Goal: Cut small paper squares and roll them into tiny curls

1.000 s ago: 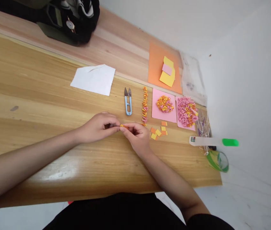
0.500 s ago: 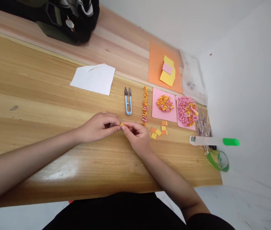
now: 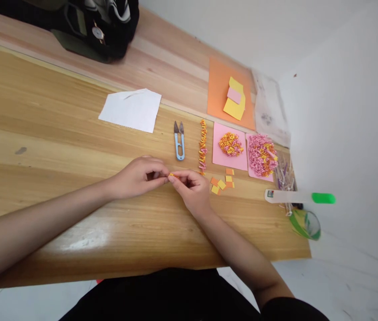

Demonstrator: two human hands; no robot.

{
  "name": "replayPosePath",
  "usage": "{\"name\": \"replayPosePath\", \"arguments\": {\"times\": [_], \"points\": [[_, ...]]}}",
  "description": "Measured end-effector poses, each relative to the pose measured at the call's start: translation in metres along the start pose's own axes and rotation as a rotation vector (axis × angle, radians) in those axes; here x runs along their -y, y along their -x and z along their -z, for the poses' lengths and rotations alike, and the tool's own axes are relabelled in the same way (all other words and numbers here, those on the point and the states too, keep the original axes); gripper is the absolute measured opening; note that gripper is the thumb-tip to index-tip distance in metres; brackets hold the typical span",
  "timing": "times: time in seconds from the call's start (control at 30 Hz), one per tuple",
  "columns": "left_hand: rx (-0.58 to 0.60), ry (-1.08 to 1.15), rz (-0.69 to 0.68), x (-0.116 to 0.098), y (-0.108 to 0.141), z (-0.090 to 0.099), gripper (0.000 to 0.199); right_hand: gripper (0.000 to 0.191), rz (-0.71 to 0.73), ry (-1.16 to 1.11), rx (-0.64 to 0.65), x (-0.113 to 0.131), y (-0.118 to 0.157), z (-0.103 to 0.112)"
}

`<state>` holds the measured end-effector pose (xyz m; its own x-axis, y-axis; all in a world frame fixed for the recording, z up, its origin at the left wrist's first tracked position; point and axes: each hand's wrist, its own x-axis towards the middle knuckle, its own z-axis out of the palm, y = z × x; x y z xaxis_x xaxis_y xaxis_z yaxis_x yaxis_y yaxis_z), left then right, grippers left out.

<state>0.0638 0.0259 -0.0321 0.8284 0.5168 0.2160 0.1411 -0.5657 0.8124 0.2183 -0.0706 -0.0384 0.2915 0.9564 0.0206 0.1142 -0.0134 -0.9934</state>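
Over the wooden table, my left hand [image 3: 138, 177] and my right hand [image 3: 192, 189] meet fingertip to fingertip. Both are closed in a pinch on one small yellow-orange paper piece [image 3: 171, 175], mostly covered by the fingers. Beyond my right hand lies a row of twisted orange, yellow and pink bits [image 3: 203, 145]. Blue thread snips [image 3: 179, 145] rest left of that row, blades pointing away. Several small orange and yellow paper squares [image 3: 221, 184] lie to the right of my right hand.
Pink sheets carry an orange-yellow pile [image 3: 231, 144] and a larger pink-orange pile [image 3: 261, 155]. Farther back are an orange sheet [image 3: 215, 96], white paper [image 3: 130, 109] and a black bag [image 3: 108, 49]. A white tube with green end [image 3: 289, 196] and a green-rimmed cup [image 3: 306, 224] are right.
The small paper piece shows less between my fingertips and looks narrower. Both hands stay in nearly the same place.
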Motion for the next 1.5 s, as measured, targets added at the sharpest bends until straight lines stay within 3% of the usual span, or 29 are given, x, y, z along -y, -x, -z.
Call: {"name": "replayPosePath", "arguments": {"times": [0.93, 1.5], "points": [[0.02, -0.009, -0.1, 0.002, 0.001, 0.002, 0.026, 0.012, 0.011, 0.062, 0.025, 0.001, 0.001, 0.0], [-0.02, 0.196, 0.178, -0.008, -0.001, 0.005, 0.031, 0.018, -0.014, 0.031, 0.034, 0.001, 0.002, -0.001]]}}
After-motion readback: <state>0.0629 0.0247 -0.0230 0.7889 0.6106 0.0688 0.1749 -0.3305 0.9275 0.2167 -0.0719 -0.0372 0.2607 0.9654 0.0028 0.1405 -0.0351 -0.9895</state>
